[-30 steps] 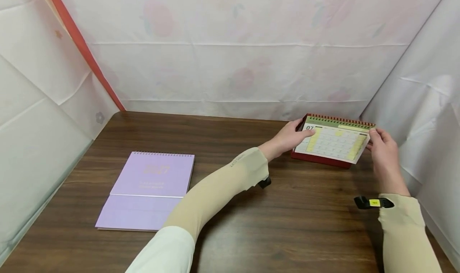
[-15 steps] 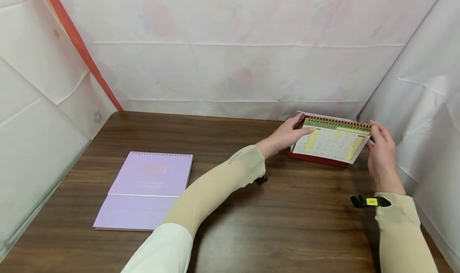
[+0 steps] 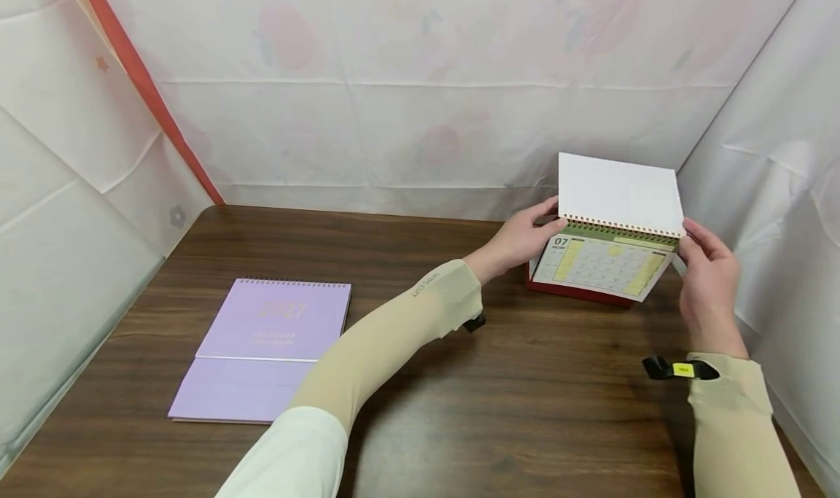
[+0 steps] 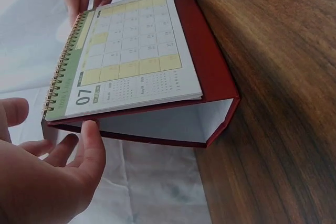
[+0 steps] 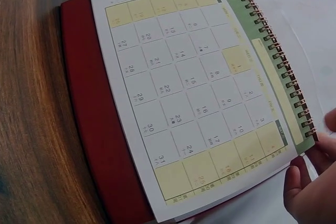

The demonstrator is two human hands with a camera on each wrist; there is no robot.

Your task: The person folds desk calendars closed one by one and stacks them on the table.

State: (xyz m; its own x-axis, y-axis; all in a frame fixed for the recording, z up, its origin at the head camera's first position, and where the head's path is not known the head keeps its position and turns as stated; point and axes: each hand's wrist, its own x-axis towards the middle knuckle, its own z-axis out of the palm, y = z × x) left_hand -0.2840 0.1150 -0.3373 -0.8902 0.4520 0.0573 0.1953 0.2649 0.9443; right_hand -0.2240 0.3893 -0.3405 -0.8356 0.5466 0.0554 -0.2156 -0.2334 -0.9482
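A desk calendar [image 3: 600, 265] with a dark red base stands at the table's far right. Its front page shows month 07, and a blank white page [image 3: 620, 195] rises upright from the spiral binding [image 5: 283, 56]. My left hand [image 3: 521, 237] holds its left end by the binding. In the left wrist view, a fingertip [image 4: 92, 129] meets the side edge, with other fingers curled behind. The right hand [image 3: 709, 279] grips the opposite top corner; in the right wrist view its curled fingers [image 5: 294, 179] are at the end of the rings.
A purple spiral-bound calendar [image 3: 282, 319] lies on the brown wooden table [image 3: 499, 410] at the left, partly overlapped by my left sleeve. White patterned fabric [image 3: 420, 133] hangs behind and along both sides of the table.
A white page has swung up from behind the calendar and now stands above the binding. My left thumb has slid off the front page toward the left end of the rings.
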